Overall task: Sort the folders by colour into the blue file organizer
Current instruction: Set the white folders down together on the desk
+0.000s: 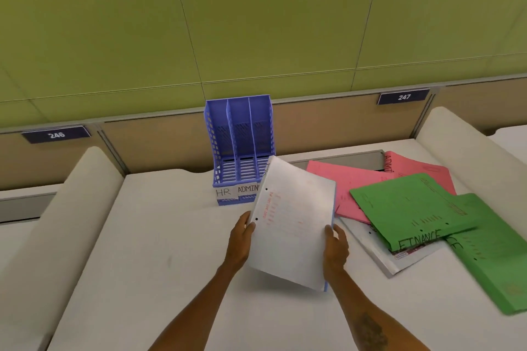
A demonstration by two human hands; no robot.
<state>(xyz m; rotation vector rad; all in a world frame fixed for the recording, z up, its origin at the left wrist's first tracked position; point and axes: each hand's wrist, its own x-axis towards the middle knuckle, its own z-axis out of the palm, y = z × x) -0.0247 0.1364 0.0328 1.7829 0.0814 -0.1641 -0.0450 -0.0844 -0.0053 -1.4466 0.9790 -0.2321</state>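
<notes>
— Folders, by count?
— Six. One white folder (291, 222) up off the desk (171, 236), tilted, just in front of the organizer (239, 148) and covering its right front corner. Two pink: a pink folder (342, 179) lying flat to the right, and a second pink folder (422, 171) farther back. Two green: a green folder (407, 208) overlapping both pinks, and a second green folder (490, 253) nearest the desk's right side. One pale folder (379, 251) under the greens.
— Hands?
— Two. Left hand (241, 239) gripping the white folder's left edge, right hand (336, 248) gripping its right edge. Thumbs on the front face, fingers behind.
— Slots?
— Three, ribbed floors showing. Labelled HR and ADMIN; third label covered.
— Around it?
— White desk between a left divider (71, 208) and a right divider (470, 145). Tan back panel with plate 246 (56, 134) and plate 247 (404, 97). Green wall (256, 23) above.
</notes>
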